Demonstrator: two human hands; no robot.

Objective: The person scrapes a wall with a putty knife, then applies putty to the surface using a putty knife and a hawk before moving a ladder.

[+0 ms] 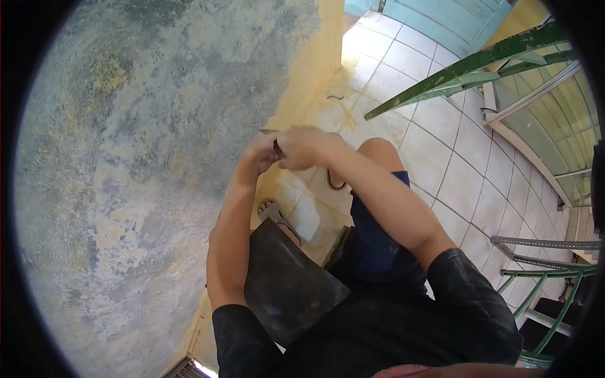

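Observation:
My left hand point(257, 155) and my right hand point(307, 148) meet in front of me, close to the blotchy grey-blue wall point(145, 145). The fingers of both are closed around a small dark-and-grey tool point(277, 147). Its dark part shows between the hands, and a flat grey tip sticks out just above the left fingers. My fingers cover the rest, so I cannot tell its exact kind. Below the hands lies a dark flat surface point(287, 277) beside my legs.
A yellow strip point(324, 57) edges the wall. White floor tiles point(435, 145) carry pale debris near my sandalled foot point(270, 210). To the right stand a green metal frame point(460, 72), glass-paned panels point(548, 101) and metal racks point(548, 246). A light-blue door point(447, 19) is at the back.

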